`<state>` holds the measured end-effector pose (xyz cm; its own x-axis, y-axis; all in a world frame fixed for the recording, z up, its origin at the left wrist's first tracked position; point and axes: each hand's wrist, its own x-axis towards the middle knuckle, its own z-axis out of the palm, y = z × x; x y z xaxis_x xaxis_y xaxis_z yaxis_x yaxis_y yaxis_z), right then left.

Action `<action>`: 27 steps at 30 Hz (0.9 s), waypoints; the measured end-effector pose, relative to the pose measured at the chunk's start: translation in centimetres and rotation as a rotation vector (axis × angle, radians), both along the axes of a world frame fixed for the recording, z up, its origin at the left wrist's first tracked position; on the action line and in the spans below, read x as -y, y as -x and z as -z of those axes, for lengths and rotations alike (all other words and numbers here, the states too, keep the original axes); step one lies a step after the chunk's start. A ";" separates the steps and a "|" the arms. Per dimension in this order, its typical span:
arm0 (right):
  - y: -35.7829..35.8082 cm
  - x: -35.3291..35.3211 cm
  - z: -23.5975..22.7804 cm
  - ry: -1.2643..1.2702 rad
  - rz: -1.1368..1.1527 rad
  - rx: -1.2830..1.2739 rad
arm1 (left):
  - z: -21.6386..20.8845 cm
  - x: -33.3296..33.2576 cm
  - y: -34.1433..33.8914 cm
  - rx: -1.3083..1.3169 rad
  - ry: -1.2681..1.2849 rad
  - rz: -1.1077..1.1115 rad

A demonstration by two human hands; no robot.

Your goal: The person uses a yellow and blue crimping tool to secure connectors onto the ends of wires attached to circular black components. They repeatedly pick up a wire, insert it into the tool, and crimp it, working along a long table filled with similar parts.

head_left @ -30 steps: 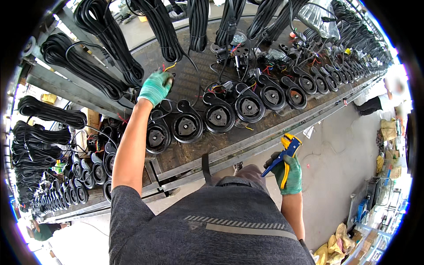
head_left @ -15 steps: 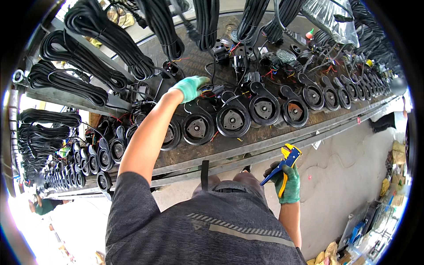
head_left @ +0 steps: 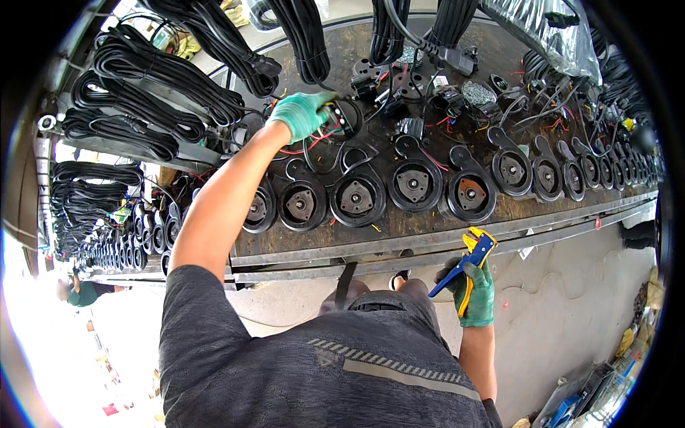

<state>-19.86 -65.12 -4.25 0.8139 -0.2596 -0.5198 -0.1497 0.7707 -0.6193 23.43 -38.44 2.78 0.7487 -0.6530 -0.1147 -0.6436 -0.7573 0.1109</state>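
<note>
My right hand (head_left: 474, 296), in a green glove, grips a wire stripper (head_left: 482, 246) with blue and yellow handles and a yellow head. It is held in front of the bench edge, apart from the parts. My left hand (head_left: 301, 118), also gloved, reaches over the bench with its fingers closed at a small black part (head_left: 348, 118) with red, yellow and white wires. Glove and wires partly hide the grip. Red wires (head_left: 307, 150) hang below the hand. Just nearer lie round black wheel housings (head_left: 358, 200) with metal centre plates, in a row.
Bundled black cables (head_left: 300, 43) hang along the bench's far side, and more (head_left: 135, 118) at the left. Other wired black parts (head_left: 449, 100) and a clear plastic bag (head_left: 549, 36) are at the far right. A metal rail (head_left: 399, 246) edges the dark bench. Another person (head_left: 84, 292) is far left.
My left hand has moved slightly away over the bench, and red wires now show hanging beneath it beside the black part. My right hand keeps the wire stripper in nearly the same place.
</note>
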 end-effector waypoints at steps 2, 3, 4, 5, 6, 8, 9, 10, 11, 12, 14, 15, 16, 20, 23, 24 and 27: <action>-0.3 -0.1 -0.1 0.002 -0.010 0.009 | -2.9 -1.3 1.7 -0.018 0.080 -0.116; -0.7 -0.3 -0.2 0.021 -0.011 0.015 | -3.3 -2.4 1.9 -0.028 0.157 -0.127; -1.1 -0.7 -0.4 0.040 -0.011 0.020 | -3.8 -3.6 2.4 -0.022 0.222 -0.126; -1.5 -1.3 -0.6 0.042 -0.029 0.052 | -4.2 -4.9 3.3 -0.018 0.282 -0.125; -1.9 -1.9 -1.0 0.049 -0.045 0.078 | -3.8 -6.3 4.2 -0.047 0.385 -0.164; -2.3 -3.2 -1.4 0.051 -0.081 0.141 | -3.0 -8.6 6.7 -0.093 0.440 -0.202; -2.6 -4.1 -1.3 0.065 -0.109 0.127 | -1.9 -9.9 8.1 -0.093 0.485 -0.205; -2.9 -5.2 -1.3 0.081 -0.140 0.108 | 0.0 -11.4 9.2 -0.084 0.570 -0.222; -2.9 -6.2 -1.4 0.102 -0.161 0.081 | 1.8 -12.0 10.1 -0.166 0.678 -0.325; -3.5 -7.1 -2.3 0.118 -0.268 0.150 | 2.5 -12.3 11.5 -0.326 0.919 -0.453; -4.6 -9.2 -4.0 0.183 -0.354 0.154 | 4.3 -12.8 13.7 -0.506 1.261 -0.576; -5.4 -10.3 -4.8 0.220 -0.367 0.176 | 5.2 -12.7 14.3 -0.519 1.380 -0.620; -6.5 -11.5 -5.7 0.236 -0.407 0.214 | 5.9 -13.0 15.1 -0.541 1.407 -0.688; -10.4 -14.9 -4.7 0.290 -0.640 0.328 | 5.9 -12.0 17.5 -0.535 1.503 -0.781; -13.5 -17.7 -3.5 0.224 -0.742 0.368 | 6.6 -11.7 18.0 -0.515 1.560 -0.760; -14.2 -18.5 -3.4 0.314 -0.783 0.342 | 7.1 -11.7 18.0 -0.499 1.602 -0.736; -14.4 -20.0 -3.5 0.407 -0.751 0.328 | 7.0 -12.1 18.2 -0.486 1.594 -0.747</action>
